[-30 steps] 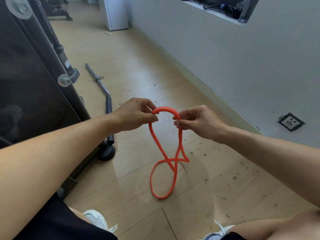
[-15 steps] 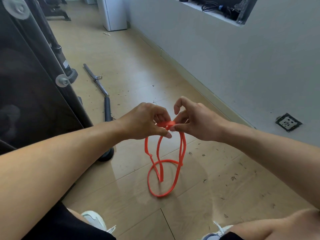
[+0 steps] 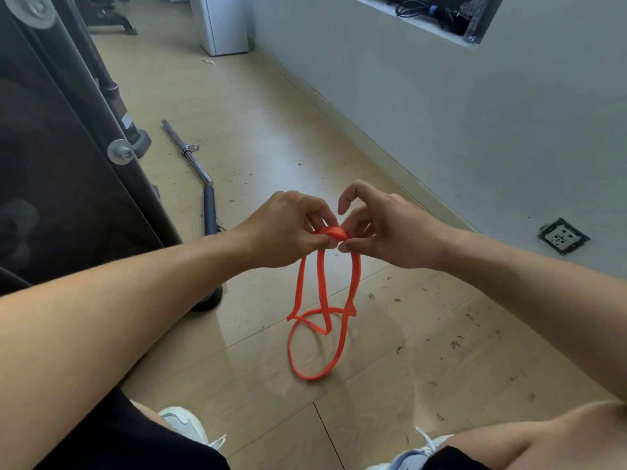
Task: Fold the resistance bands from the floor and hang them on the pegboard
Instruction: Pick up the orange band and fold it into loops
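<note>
An orange resistance band (image 3: 320,293) hangs in folded loops from my two hands above the wooden floor, its lowest loop near the boards. My left hand (image 3: 288,227) pinches the gathered top of the band between thumb and fingers. My right hand (image 3: 383,225) meets it from the right, thumb and lower fingers pinching the same bunched top, index finger lifted and curled above. No pegboard is in view.
A black gym machine frame (image 3: 78,147) stands on the left. A metal bar with a grip (image 3: 200,174) lies on the floor beyond my hands. A grey wall (image 3: 458,130) with a floor-level socket (image 3: 563,236) runs along the right. My shoes show at the bottom.
My hands have come together, bringing the two ends of the band's top arc into one bunch. The single hanging loop has doubled into several shorter strands.
</note>
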`<move>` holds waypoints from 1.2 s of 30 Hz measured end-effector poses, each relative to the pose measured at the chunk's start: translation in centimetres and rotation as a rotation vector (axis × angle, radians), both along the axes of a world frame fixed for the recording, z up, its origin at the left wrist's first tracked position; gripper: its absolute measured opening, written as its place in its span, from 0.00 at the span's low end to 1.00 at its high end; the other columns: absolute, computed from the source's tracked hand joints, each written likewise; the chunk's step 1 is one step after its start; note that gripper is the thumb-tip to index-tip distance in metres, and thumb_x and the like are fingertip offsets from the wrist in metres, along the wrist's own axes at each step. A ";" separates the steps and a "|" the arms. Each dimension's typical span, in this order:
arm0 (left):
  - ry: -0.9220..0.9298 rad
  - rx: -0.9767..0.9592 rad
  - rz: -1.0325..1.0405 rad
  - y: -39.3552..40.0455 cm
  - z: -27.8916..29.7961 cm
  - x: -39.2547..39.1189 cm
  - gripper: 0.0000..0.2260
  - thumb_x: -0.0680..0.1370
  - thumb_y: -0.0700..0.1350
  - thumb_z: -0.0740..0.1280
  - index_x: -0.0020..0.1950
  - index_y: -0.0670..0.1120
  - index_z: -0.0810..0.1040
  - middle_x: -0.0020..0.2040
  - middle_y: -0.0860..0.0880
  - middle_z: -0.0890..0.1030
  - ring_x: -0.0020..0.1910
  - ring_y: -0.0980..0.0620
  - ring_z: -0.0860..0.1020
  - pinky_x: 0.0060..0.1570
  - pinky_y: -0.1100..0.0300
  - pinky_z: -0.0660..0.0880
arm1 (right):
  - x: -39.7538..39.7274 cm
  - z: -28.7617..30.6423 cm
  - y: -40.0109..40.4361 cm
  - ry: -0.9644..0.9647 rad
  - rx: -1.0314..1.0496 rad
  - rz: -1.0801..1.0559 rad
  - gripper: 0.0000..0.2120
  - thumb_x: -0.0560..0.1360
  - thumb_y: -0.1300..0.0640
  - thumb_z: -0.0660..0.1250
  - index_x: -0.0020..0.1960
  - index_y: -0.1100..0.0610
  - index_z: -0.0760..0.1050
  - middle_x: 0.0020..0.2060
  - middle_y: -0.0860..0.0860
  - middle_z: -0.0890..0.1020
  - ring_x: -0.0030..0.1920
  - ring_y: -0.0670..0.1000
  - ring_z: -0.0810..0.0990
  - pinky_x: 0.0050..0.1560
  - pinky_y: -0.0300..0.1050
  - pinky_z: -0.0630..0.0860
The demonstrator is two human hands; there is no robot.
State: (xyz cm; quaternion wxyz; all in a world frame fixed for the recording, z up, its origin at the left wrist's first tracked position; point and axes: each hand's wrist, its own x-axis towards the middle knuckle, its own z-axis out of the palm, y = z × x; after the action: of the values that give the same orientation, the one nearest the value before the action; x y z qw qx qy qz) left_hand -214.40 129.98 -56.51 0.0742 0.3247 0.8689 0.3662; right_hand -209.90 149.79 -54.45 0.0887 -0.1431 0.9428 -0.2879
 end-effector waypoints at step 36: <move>-0.149 0.444 0.102 -1.0 2.1 0.2 0.12 0.75 0.46 0.74 0.55 0.43 0.85 0.46 0.45 0.87 0.44 0.51 0.87 0.48 0.58 0.84 | -0.1 -0.2 0.6 0.007 -0.208 -0.122 0.12 0.74 0.58 0.77 0.56 0.57 0.82 0.46 0.46 0.89 0.46 0.45 0.88 0.54 0.48 0.86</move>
State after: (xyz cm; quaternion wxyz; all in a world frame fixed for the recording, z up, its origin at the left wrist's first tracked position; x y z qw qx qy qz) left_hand -214.22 129.01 -54.40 0.0464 0.2610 0.7745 0.5744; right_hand -209.98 150.34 -54.68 0.0526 -0.0949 0.9151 -0.3884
